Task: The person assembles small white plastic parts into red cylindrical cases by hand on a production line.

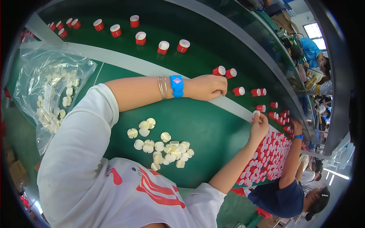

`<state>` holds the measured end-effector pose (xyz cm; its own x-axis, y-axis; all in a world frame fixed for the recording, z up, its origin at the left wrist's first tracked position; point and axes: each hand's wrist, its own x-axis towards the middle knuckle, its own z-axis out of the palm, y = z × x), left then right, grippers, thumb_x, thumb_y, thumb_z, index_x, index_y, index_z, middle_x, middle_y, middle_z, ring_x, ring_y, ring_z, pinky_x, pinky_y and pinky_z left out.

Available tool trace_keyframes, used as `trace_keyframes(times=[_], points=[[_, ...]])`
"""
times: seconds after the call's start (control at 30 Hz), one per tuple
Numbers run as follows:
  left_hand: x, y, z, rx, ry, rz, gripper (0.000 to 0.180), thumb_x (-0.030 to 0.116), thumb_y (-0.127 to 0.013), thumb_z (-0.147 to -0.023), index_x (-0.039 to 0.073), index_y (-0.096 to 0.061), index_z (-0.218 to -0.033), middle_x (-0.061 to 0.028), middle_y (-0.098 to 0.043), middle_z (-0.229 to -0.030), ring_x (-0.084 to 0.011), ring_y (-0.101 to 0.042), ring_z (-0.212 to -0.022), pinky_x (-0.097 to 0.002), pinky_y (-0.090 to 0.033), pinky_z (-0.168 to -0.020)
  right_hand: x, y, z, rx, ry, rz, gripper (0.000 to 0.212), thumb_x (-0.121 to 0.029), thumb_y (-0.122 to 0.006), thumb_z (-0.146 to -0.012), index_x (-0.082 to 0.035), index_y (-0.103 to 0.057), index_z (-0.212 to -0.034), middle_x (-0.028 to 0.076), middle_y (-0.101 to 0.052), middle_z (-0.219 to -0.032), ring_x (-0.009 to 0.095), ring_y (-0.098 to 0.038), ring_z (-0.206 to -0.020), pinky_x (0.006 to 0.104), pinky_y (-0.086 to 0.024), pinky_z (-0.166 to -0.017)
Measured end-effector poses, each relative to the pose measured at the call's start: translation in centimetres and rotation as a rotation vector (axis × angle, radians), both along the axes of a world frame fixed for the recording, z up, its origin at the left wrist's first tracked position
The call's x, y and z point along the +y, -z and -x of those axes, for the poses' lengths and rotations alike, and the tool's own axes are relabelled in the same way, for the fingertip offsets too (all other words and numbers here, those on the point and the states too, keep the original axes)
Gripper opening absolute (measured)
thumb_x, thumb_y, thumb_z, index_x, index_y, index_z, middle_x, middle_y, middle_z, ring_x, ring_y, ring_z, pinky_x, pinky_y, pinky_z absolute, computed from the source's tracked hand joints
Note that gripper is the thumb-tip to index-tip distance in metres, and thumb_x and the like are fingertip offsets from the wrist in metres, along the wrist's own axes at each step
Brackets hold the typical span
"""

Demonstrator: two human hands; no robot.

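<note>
My left hand (208,87) is closed over the pale rail beside the green belt, its fingers curled under. Whatever it may hold is hidden. Just past its knuckles stand a red cup with a white top (219,71) and another red cup (230,73). Farther right, my right hand (259,125) pinches a small white disc (256,113) in its fingertips at the rail, close to a red cup (261,108). A loose pile of white discs (173,150), some showing slots, lies on the green table (213,133) between my arms.
A clear plastic bag (42,72) with more discs lies at the left. Several red cups (163,47) stand along the green belt (207,57). At the right, many red-and-white cups (268,157) are packed together, and a co-worker in dark blue (275,195) reaches over the belt.
</note>
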<state>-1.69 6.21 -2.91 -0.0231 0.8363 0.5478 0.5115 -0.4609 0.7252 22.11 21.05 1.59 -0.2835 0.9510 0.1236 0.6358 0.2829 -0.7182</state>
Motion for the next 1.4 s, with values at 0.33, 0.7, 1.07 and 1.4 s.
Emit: trace_keyframes(times=[0.33, 0.7, 1.07, 1.4], points=[[-0.3, 0.0, -0.2, -0.032, 0.003, -0.002, 0.012, -0.002, -0.049, -0.075, 0.002, -0.059, -0.08, -0.0083, -0.053, -0.086, -0.0249, -0.056, -0.072, -0.0339, -0.045, -0.064, 4.4, 3.2, 1.6, -0.206, -0.026, -0.507, 0.019, -0.013, -0.063, -0.081, 0.004, -0.06, -0.089, 0.015, -0.06, -0.092, 0.027, -0.058, -0.071, 0.0336, -0.047, -0.066], [-0.3, -0.4, -0.2, -0.037, 0.014, 0.02, 0.012, -0.002, -0.048, -0.076, 0.001, -0.058, -0.081, -0.0092, -0.053, -0.087, -0.0266, -0.056, -0.075, -0.0348, -0.046, -0.066, 4.2, 0.2, 0.9, 0.007, -0.279, -0.233, 0.014, -0.008, -0.062, -0.078, 0.001, -0.06, -0.088, 0.006, -0.062, -0.086, 0.011, -0.055, -0.068, 0.0265, -0.045, -0.066], [-0.2, -0.6, -0.7, -0.042, 0.021, 0.022, 0.013, -0.002, -0.048, -0.075, 0.002, -0.059, -0.081, -0.0092, -0.054, -0.089, -0.0257, -0.057, -0.076, -0.0338, -0.046, -0.067, 2.3, 2.8, 2.1, -0.043, -0.176, 0.017, 0.023, -0.021, -0.06, -0.081, 0.001, -0.059, -0.086, 0.013, -0.06, -0.116, 0.011, -0.057, -0.06, 0.0238, -0.046, -0.061], [-0.2, -0.7, -0.6, -0.033, 0.024, 0.021, 0.013, -0.002, -0.048, -0.075, 0.002, -0.059, -0.081, -0.0088, -0.052, -0.087, -0.0267, -0.056, -0.075, -0.0352, -0.045, -0.066, 1.7, -0.1, -1.1, 0.112, -0.068, 0.098, 0.017, -0.016, -0.06, -0.085, -0.001, -0.058, -0.093, 0.005, -0.059, -0.072, 0.009, -0.051, -0.052, 0.021, -0.04, -0.047]])
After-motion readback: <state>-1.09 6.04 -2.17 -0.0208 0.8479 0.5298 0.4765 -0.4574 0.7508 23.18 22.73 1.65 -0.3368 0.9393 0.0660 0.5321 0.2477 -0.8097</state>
